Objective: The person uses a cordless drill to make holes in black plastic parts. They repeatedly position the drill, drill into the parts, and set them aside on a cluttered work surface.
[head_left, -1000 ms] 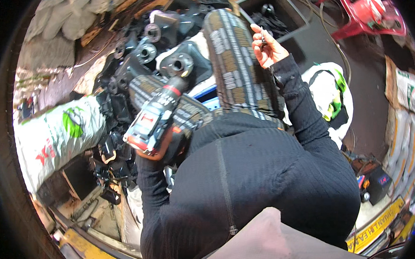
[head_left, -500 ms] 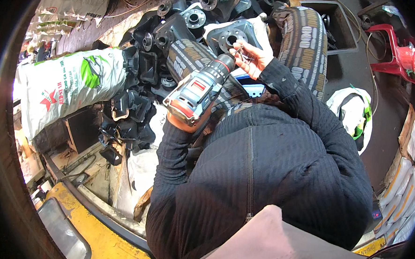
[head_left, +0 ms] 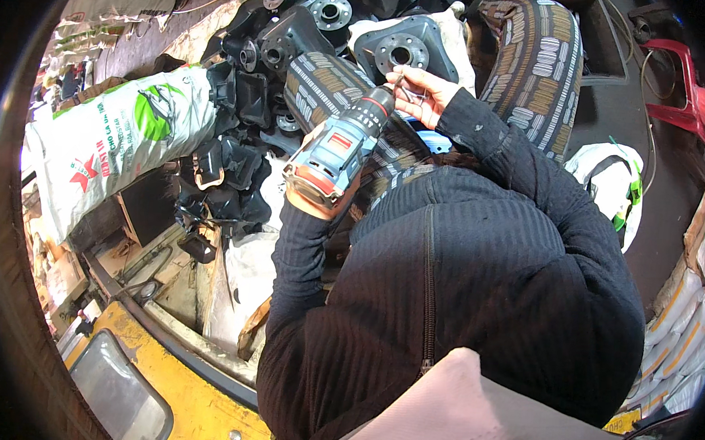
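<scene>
My left hand (head_left: 312,203) is closed around the grip of a blue and grey cordless drill (head_left: 338,151), whose black chuck points up and to the right. At the chuck's tip are the fingers of my right hand (head_left: 427,99). They pinch a screw there, and a few more thin metal screws (head_left: 408,94) lie across the fingers and palm. Just beyond the hands, a black flared part with a round, holed flange (head_left: 401,54) rests on white sacking between my patterned trouser legs (head_left: 535,78). Part of a blue thing (head_left: 436,141) shows under my right wrist.
Similar black parts (head_left: 286,45) are heaped ahead and to the left. A full white and green sack (head_left: 117,140) lies at the left, above a yellow metal body (head_left: 192,395). To the right are a white bag (head_left: 609,186), a red plastic stool (head_left: 693,102) and stacked packs (head_left: 677,340).
The view has shifted slightly. My right fingers remain at the drill's tip, and the drill stays in my left hand at nearly the same angle.
</scene>
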Demonstrator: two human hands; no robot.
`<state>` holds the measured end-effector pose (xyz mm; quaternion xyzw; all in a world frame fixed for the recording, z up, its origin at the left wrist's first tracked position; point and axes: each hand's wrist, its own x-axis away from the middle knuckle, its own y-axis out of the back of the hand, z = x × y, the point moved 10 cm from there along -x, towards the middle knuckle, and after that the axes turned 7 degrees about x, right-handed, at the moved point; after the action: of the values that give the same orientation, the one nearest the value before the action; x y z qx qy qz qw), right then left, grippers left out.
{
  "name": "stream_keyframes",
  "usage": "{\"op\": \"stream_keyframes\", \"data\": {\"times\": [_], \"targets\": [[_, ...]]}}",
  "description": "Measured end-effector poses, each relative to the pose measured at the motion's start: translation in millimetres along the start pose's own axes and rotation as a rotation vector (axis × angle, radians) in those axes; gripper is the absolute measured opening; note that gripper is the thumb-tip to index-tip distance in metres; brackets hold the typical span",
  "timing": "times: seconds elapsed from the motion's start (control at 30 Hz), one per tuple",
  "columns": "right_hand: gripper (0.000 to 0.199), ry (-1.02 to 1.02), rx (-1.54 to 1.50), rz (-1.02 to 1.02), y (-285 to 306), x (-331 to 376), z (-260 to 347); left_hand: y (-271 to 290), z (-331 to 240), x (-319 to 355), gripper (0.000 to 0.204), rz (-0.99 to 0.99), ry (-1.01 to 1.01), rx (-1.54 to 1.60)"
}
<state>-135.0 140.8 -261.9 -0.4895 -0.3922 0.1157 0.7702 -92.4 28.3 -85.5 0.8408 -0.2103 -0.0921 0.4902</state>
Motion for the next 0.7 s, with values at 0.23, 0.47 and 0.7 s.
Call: {"op": "stream_keyframes", "data": {"times": [0.23,0.47,0.7], "targets": [[0.023,-0.079,-0.021,0.042,12,-16,-29,-29,34,6,0.045,0.022,0.435,0.628],[0.026,-0.201,-0.068,-0.169,57,-27,-64,-26,35,-13,0.058,0.083,0.228,0.032],[0.025,0.254,0.307,-0.571,126,-6,29,-35,69,-31,0.056,0.146,0.300,0.063]]}}
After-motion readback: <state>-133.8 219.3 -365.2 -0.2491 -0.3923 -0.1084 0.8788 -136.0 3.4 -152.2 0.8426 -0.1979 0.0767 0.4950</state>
